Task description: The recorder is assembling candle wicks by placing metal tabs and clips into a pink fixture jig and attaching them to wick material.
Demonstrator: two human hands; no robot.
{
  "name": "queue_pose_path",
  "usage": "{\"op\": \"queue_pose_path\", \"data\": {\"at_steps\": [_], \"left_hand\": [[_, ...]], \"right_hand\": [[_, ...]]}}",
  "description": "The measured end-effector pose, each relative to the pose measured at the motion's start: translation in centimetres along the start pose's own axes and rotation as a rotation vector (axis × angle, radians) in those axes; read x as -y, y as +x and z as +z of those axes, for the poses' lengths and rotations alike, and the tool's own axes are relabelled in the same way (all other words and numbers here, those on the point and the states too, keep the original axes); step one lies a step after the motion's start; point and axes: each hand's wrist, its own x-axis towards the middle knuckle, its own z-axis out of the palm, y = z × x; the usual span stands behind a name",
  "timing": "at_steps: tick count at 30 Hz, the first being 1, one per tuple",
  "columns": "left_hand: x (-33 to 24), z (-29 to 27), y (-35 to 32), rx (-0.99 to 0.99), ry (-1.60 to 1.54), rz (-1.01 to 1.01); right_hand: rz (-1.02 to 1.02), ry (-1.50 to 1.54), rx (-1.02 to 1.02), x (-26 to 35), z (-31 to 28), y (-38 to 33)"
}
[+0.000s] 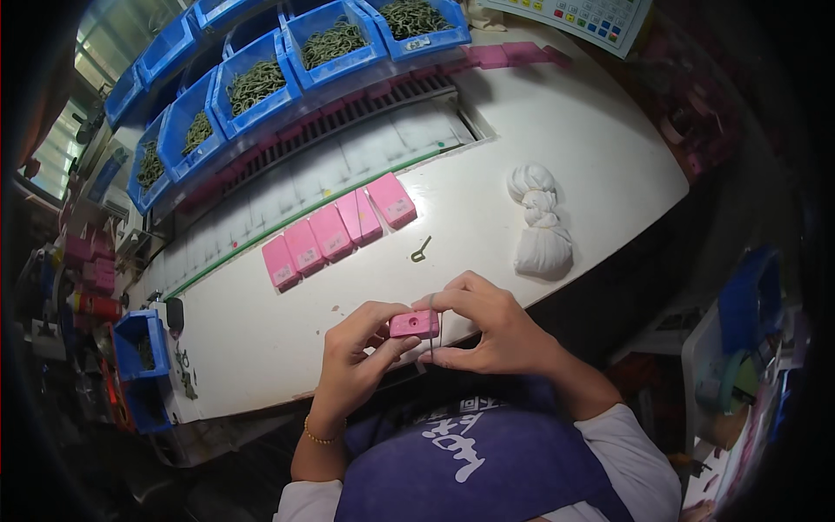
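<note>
My left hand (365, 339) grips a small pink mould block (409, 324) between thumb and fingers; a round hole shows in the face turned toward me. At the block's right end, my right hand (491, 326) stretches a thin grey band (432, 335), like a rubber band, between its thumb and fingers. I cannot tell how far the band goes round the block. Beyond my hands, a small green piece with a loop and a stem (421, 250) lies on the white table (487, 217). Several pink blocks with white labels (330, 232) stand in a slanting row to its left.
Blue bins (329, 39) full of green pieces line the far side above a dark slotted rack (339, 113). A tied white cloth bundle (543, 230) sits at right. Smaller blue bins (139, 344) hang off the left edge. A printed sheet (591, 22) lies at the back right.
</note>
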Motion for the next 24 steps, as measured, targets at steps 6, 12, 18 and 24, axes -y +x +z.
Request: {"op": "queue_pose_path", "data": {"at_steps": [6, 12, 18, 24], "left_hand": [[-0.8, 0.1, -0.1, 0.072, -0.018, -0.026], [-0.3, 0.1, -0.3, 0.109, -0.038, 0.052], [-0.3, 0.3, -0.9, -0.085, -0.298, 0.133], [-1.5, 0.5, -1.2, -0.101, -0.263, 0.169]], "right_hand": [[0.008, 0.008, 0.054, 0.3, -0.4, 0.2], [0.009, 0.006, 0.074, -0.1, -0.3, 0.0], [0.175, 0.219, 0.034, -0.8, 2.4, -1.7], [0.487, 1.537, 0.031, -3.0, 4.2, -1.9]]}}
